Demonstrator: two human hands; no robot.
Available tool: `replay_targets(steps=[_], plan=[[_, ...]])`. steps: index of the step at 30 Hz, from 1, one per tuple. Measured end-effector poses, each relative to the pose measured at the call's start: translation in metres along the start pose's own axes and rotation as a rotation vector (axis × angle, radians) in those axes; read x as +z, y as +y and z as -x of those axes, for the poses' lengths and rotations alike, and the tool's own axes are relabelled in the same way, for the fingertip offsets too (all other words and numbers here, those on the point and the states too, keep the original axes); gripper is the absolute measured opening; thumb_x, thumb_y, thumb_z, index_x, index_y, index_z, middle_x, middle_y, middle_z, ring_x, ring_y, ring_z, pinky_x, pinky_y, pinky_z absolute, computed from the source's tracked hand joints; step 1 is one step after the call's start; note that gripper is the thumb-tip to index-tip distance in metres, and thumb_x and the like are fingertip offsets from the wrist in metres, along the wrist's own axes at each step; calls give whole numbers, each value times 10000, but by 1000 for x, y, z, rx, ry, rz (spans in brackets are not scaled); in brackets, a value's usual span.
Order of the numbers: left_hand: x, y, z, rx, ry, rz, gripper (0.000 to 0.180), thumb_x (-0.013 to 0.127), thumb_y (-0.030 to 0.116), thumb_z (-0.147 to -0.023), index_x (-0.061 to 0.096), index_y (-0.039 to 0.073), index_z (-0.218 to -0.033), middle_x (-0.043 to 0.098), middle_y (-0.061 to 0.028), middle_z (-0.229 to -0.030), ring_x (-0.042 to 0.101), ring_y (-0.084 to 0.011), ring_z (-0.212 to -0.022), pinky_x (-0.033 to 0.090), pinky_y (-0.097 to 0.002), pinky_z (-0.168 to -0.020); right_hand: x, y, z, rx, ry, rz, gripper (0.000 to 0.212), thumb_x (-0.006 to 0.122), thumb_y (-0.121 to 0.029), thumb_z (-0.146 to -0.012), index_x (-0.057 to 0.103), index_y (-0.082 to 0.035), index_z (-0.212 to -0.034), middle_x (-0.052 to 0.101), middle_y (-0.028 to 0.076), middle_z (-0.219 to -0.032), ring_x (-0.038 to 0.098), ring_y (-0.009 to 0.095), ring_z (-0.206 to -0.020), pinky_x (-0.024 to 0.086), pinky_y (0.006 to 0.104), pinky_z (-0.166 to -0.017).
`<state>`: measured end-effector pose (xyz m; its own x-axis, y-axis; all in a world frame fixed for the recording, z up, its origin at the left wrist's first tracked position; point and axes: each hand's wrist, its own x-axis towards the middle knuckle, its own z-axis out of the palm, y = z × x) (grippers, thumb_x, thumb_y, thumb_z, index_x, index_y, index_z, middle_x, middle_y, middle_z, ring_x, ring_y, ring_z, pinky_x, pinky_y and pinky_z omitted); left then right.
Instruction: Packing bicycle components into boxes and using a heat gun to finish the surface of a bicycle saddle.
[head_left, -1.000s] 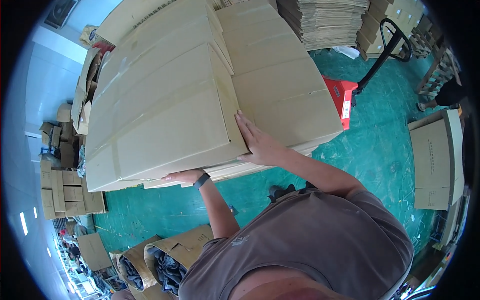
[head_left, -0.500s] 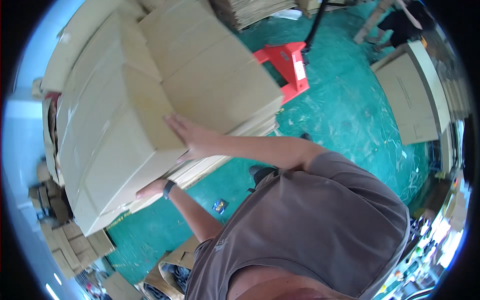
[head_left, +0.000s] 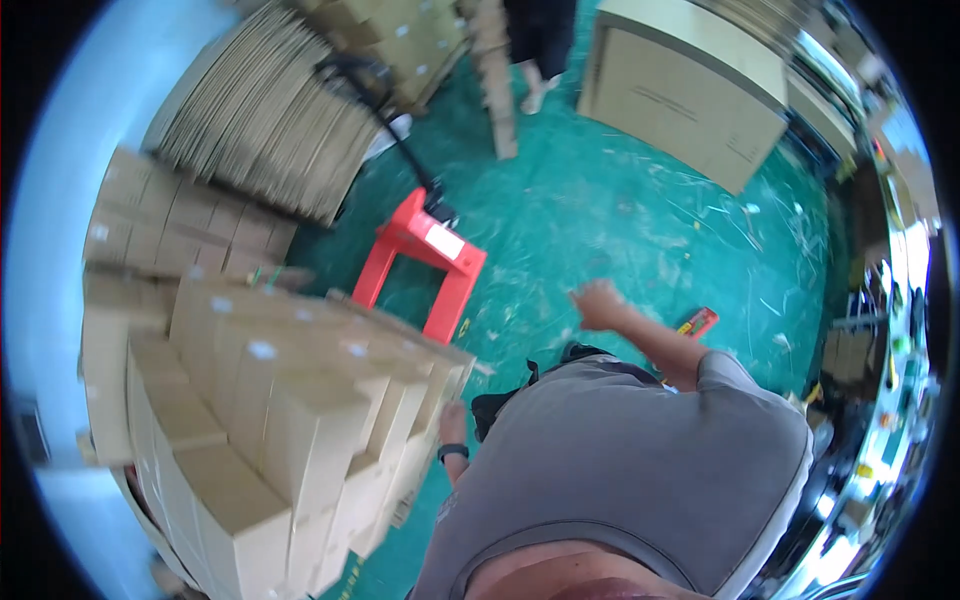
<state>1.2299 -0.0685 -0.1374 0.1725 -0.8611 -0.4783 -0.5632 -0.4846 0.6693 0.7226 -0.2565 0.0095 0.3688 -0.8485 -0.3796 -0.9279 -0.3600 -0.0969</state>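
Note:
My right hand [head_left: 598, 305] is held out over the green floor, blurred, with its thumb apart from loosely bent fingers and nothing seen in it. Low beside the right edge of a stack of brown cardboard cartons [head_left: 315, 415] is my left hand [head_left: 453, 422], a dark band [head_left: 453, 452] on its wrist. Its fingers are too smeared to read, and I cannot tell whether it touches the stack. A red pallet jack [head_left: 462, 262] with a black handle stands ahead, just beyond that stack.
Flat cardboard sheets [head_left: 265, 110] are piled at the far left. A large carton [head_left: 680, 105] stands far right, and a person's legs [head_left: 538, 60] show near a plank [head_left: 493, 90]. On the floor lies a red-and-yellow object [head_left: 698, 323]. A cluttered bench [head_left: 890, 400] runs along the right.
Both hands have come off the large cardboard carton. My right hand has moved right, over the floor, and my left hand is lower beside the stack. The view has swung to the right.

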Motion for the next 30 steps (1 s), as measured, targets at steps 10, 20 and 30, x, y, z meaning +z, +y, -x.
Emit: replay_targets(steps=[10, 20, 30], plan=[[288, 610, -175, 740, -386, -489, 832, 709, 523, -1018, 471, 11, -1630, 584, -254, -1582, 579, -409, -1447, 477, -475, -1194, -106, 510, 156, 846, 780, -448, 776, 788, -379, -972, 476, -46, -1599, 676, 282, -1394, 664, 469, -1278, 558, 536, -1063], [804, 1093, -286, 1169, -731, -564, 719, 770, 476, -979, 617, 25, -1517, 735, -224, -1389, 697, -386, -1301, 554, -490, -1093, 254, 670, 243, 1488, 571, -1369, 638, 792, -454, -945, 714, 52, -1327, 780, 288, -1181, 770, 389, -1113, 592, 494, -962], [1310, 1435, -322, 1192, -529, -595, 672, 753, 433, -984, 602, 98, -1547, 692, -196, -1467, 653, -391, -1356, 536, -516, -1126, 255, 820, 360, 2108, 1205, -2048, 365, 741, -244, -1014, 740, 3, -1284, 774, 144, -1000, 746, 261, -824, 589, 446, -703]])
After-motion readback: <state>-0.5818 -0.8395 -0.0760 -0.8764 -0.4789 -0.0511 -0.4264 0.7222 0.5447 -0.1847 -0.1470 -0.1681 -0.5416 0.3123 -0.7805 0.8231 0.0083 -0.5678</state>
